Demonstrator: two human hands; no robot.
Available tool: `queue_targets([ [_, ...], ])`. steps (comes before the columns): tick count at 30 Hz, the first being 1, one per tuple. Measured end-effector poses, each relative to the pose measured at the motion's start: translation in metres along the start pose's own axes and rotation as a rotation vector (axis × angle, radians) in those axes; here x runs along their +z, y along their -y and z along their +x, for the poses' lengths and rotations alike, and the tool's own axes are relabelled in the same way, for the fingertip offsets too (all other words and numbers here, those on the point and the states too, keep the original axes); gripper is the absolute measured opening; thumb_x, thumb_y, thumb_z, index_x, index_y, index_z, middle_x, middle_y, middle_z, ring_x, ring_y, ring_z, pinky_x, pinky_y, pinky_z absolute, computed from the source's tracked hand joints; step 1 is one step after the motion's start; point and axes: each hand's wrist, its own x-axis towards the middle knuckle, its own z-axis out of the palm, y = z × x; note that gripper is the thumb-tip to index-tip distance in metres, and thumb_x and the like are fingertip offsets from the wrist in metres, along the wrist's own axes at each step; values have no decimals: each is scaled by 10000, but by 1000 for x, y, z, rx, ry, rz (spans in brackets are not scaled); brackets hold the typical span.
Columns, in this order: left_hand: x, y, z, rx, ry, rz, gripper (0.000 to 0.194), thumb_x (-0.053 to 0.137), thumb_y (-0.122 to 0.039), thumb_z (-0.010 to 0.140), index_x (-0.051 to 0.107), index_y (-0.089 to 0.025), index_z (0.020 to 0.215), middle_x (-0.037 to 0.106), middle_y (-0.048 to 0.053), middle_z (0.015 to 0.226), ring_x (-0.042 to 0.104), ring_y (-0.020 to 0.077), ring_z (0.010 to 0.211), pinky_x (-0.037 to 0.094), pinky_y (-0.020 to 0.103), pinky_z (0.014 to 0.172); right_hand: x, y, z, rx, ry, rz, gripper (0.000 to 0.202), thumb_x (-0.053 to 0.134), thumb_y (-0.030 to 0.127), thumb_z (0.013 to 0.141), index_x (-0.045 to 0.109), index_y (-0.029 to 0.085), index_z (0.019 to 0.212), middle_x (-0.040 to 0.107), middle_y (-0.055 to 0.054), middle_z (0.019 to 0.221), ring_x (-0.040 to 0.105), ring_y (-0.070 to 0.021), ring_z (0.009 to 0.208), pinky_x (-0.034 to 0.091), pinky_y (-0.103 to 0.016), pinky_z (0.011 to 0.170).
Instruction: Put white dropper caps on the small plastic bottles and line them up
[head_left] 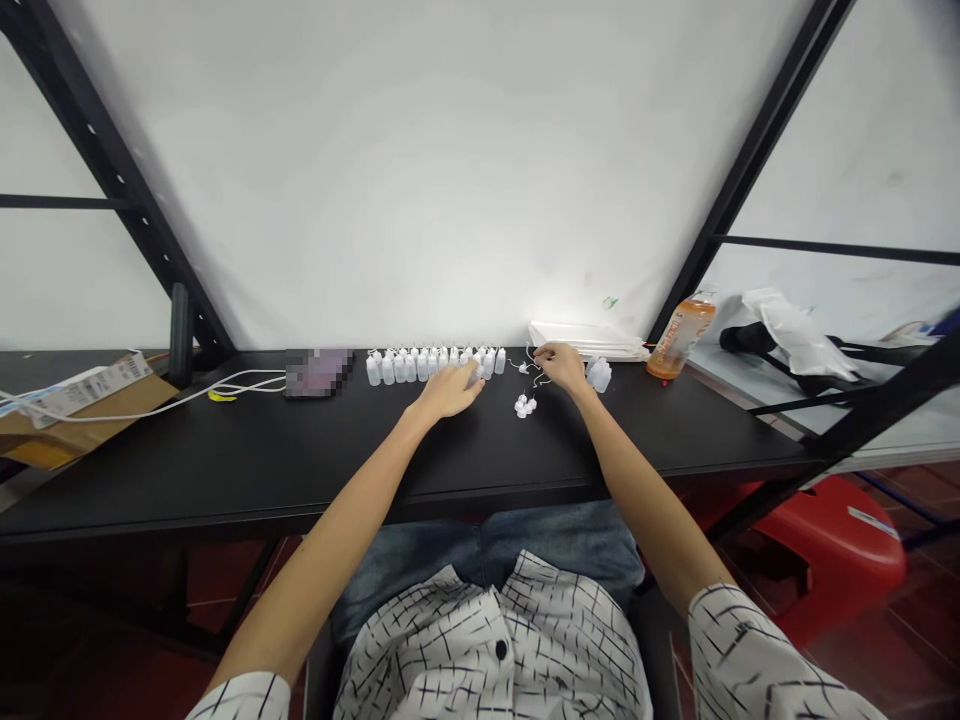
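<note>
My left hand (451, 390) curls its fingers round a small translucent plastic bottle (475, 373), in front of a row of similar small bottles (411, 366) with white tops along the wall. My right hand (561, 364) is closed in a pinch beside some thin white tips; what sits between its fingertips is too small to make out. Below it on the table lies a small cluster of white caps (525, 406), with another white cap (523, 368) between the hands. A few more translucent bottles (598, 374) are partly hidden just right of my right wrist.
Stacked white sheets or bags (592, 340) rest against the wall. An orange drink bottle (681, 335) stands at the right of the black table (285, 460). On the left are a partly pixelated purple item (322, 372), white cables (244, 380) and a cardboard box (90, 410).
</note>
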Motion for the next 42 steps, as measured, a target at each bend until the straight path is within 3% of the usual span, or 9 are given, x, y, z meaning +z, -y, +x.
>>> queue_targets([
  [4, 1, 1, 0, -1, -4, 1, 325, 400, -388, 967, 556, -186, 1168, 679, 90, 894, 642, 282, 875, 444, 334, 727, -1, 4, 2, 64, 17, 349, 138, 643, 140, 769, 732, 150, 874, 727, -36, 791, 626, -111, 566, 480, -225, 560],
  [7, 2, 2, 1, 60, -1, -31, 306, 441, -386, 953, 586, -195, 1144, 670, 71, 876, 625, 256, 837, 415, 305, 688, -5, 14, -1, 63, 79, 597, 117, 690, 154, 723, 702, 126, 836, 723, -65, 798, 597, -97, 541, 393, -185, 429],
  [10, 7, 3, 1, 137, 24, -105, 309, 496, -420, 932, 625, -197, 1102, 644, 38, 806, 582, 212, 736, 365, 282, 635, -8, 23, -7, 14, 198, 759, 195, 734, 198, 679, 697, 130, 858, 726, -79, 833, 597, -100, 553, 367, -178, 398],
  [16, 13, 4, 2, 167, 14, -205, 365, 536, -476, 909, 663, -191, 1099, 575, -3, 705, 486, 160, 631, 292, 257, 596, -8, 38, -18, -87, 461, 815, 220, 770, 273, 626, 706, 135, 785, 727, -77, 809, 586, -103, 541, 341, -184, 383],
  [21, 12, 3, 2, 175, 34, -228, 362, 581, -489, 894, 686, -221, 1114, 517, -29, 657, 444, 143, 604, 265, 254, 596, -4, 50, -27, -143, 623, 805, 264, 800, 316, 623, 711, 125, 782, 647, -18, 610, 515, -83, 481, 328, -183, 387],
  [31, 9, 2, 2, 157, 27, -246, 325, 604, -479, 884, 692, -203, 1033, 484, -39, 621, 432, 136, 586, 246, 258, 585, 2, 47, -26, -162, 602, 779, 259, 789, 302, 625, 722, 125, 803, 554, 25, 523, 465, -80, 477, 322, -177, 387],
  [34, 10, 2, 3, 152, 25, -247, 305, 591, -482, 890, 673, -189, 903, 461, -38, 593, 417, 133, 564, 239, 267, 577, 3, 46, -25, -174, 602, 765, 257, 785, 306, 633, 734, 123, 807, 571, 17, 527, 460, -75, 464, 311, -179, 387],
  [38, 12, 4, 4, 133, -12, -248, 417, 548, -524, 905, 546, -180, 669, 434, -29, 553, 405, 133, 546, 240, 275, 571, 3, 48, -26, -179, 584, 757, 274, 778, 334, 654, 758, 120, 823, 570, 21, 506, 425, -61, 424, 302, -186, 384],
  [42, 14, 6, 6, 113, -39, -250, 470, 505, -540, 923, 468, -189, 613, 437, -23, 542, 421, 138, 552, 256, 275, 575, 0, 52, -29, -169, 567, 784, 268, 780, 337, 639, 770, 123, 801, 610, -3, 537, 495, -87, 457, 339, -196, 388],
])
